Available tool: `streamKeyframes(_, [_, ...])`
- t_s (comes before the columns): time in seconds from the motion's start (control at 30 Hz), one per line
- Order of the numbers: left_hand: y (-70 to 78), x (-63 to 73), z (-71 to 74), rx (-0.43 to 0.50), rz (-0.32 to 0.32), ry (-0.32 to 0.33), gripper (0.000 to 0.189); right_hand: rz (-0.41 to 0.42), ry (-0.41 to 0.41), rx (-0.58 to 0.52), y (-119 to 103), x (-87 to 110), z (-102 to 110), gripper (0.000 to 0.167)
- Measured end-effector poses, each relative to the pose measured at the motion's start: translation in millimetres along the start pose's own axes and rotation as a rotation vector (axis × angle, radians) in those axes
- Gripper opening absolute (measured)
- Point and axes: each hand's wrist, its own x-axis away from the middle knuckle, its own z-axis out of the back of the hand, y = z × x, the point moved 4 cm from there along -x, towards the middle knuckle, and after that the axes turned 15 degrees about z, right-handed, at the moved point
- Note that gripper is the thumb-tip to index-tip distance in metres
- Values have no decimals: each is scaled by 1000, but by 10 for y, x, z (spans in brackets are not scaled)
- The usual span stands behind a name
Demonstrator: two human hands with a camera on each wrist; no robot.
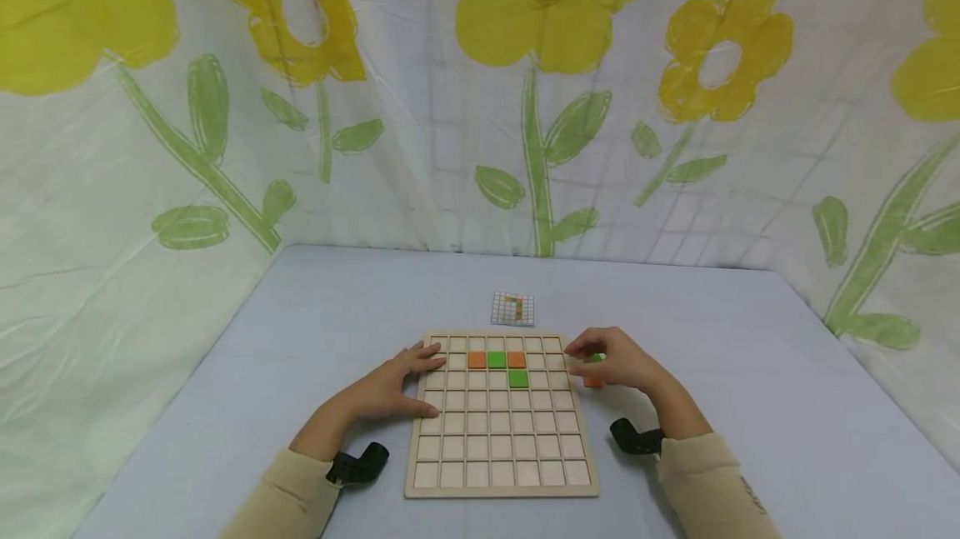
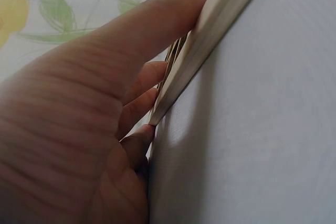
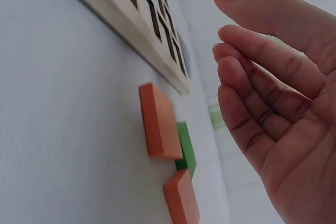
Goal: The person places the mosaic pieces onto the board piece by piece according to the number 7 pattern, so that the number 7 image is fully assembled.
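Observation:
A wooden grid board [image 1: 453, 472] lies on the table, with two orange tiles and a green tile [image 1: 497, 360] in one row and another green tile [image 1: 518, 378] under the right-hand orange tile [image 1: 516, 360]. My left hand [image 1: 386, 389] rests along the board's left edge, fingers spread and touching the frame. Over loose tiles at the board's right side hovers my right hand [image 1: 618, 360]. Its fingers are loosely bent with nothing between them in the right wrist view. Below them lie an orange tile [image 3: 161, 121], a green tile [image 3: 187, 148] and another orange tile [image 3: 182, 198].
A small printed card [image 1: 513, 308] with a coloured grid pattern lies beyond the board. The pale table [image 1: 360, 289] extends around it, and a flower-printed curtain [image 1: 420, 147] hangs behind. Black bands with cameras are on both wrists.

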Motion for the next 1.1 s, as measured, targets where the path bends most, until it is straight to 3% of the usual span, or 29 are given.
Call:
streamKeyframes(0.27, [1, 11, 2, -7, 11, 6, 79, -18, 10, -22, 24, 179, 79, 30])
streamKeyframes(0.57, [-2, 12, -3, 6, 22, 5, 79, -33, 23, 57, 93, 337, 127, 23])
streamKeyframes(1.1, [-19, -2, -9, 0, 4, 11, 80, -30, 39, 177, 92, 326, 84, 20])
